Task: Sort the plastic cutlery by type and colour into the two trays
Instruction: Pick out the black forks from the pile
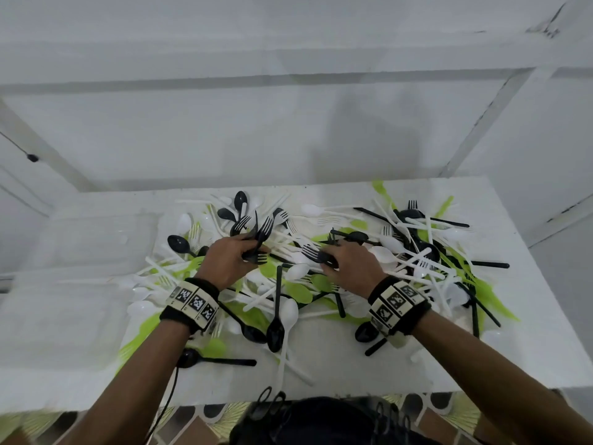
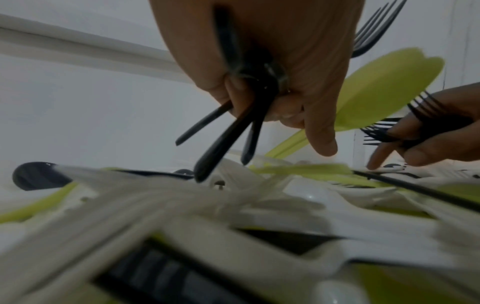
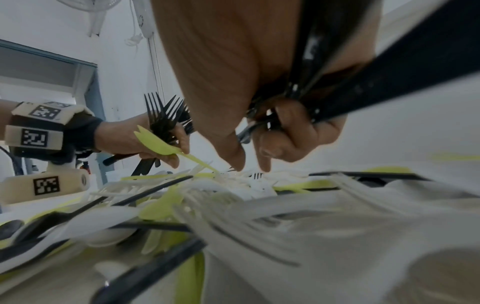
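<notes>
On white table [image 1: 529, 358] — mixed cutlery heap [image 1: 321, 284]: light, slick, snappable; best taken by handles. Left hand [image 1: 229, 263] grips black forks [image 1: 256, 234]; right hand [image 1: 348, 266] grips another fork bundle [image 1: 316, 255], forefingers extended.

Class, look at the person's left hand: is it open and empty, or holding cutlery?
Holding: the left hand grips a bunch of black forks, fingers curled round their handles.

free: bare white tabletop [image 1: 529, 342] along right and near edges | blocked: tangled heap of black, white, green plastic cutlery [image 1: 321, 284] fills the middle
</notes>
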